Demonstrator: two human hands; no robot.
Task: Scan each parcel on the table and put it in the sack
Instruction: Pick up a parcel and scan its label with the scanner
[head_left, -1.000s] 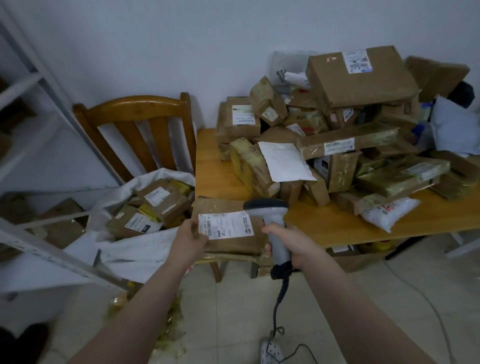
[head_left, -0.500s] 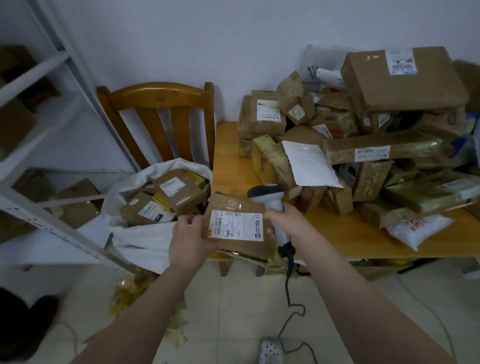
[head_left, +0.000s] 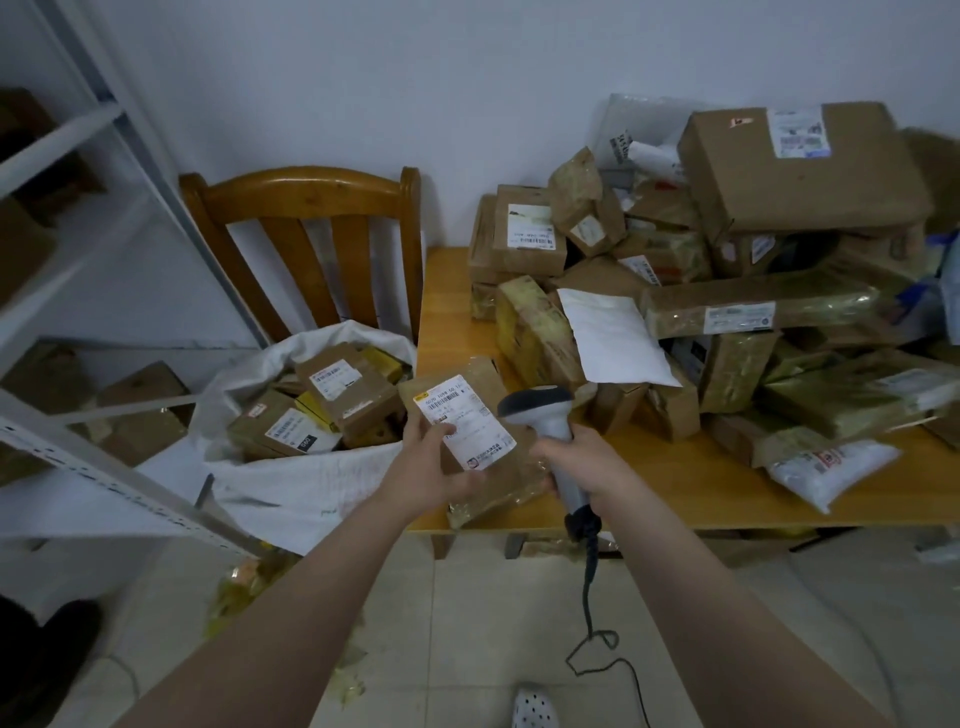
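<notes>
My left hand (head_left: 436, 467) grips a brown taped parcel (head_left: 493, 467) with a white shipping label (head_left: 464, 422) facing up, tilted, at the table's near left corner. My right hand (head_left: 582, 462) holds a grey handheld scanner (head_left: 540, 410) by its handle, head close beside the parcel's label; its black cord (head_left: 589, 597) hangs to the floor. The open white sack (head_left: 291, 493) sits on the chair to the left, with several labelled parcels (head_left: 337, 395) inside. A heap of brown parcels (head_left: 727, 291) covers the wooden table (head_left: 675, 493).
A wooden chair (head_left: 311, 208) stands behind the sack. White metal shelving (head_left: 104, 467) with boxes runs along the left. A white padded bag (head_left: 831, 467) lies near the table's front edge. A power strip (head_left: 535, 709) rests on the tiled floor.
The parcel has been turned so its label stands more upright and lifted toward the sack side. The view has swung left; the scanner stays beside the parcel.
</notes>
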